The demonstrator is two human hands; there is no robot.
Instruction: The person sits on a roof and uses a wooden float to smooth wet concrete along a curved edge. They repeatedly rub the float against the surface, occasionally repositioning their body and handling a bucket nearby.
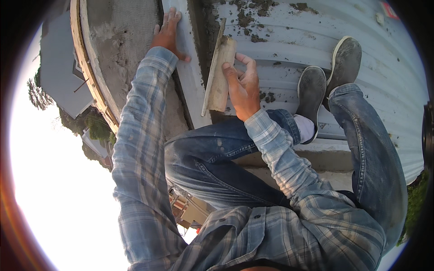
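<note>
My left hand [168, 37] rests with spread fingers on a long pale strip [195, 92] along the plastered ledge at the top. My right hand [244, 83] grips a flat, elongated float [222, 77], its pale body caked with plaster and a thin edge along its left side. The float is held beside the strip, near a dark gap. Grey mortar [115, 49] covers the ledge left of the strip, with a rough, uneven surface.
Ribbed metal sheeting [280, 34] with mortar crumbs lies on the right, under my shoes [311, 97] and bent legs. A wooden edge [90, 86] borders the ledge; beyond it are a drop, rooftops [68, 90], trees [95, 124] and bright sky.
</note>
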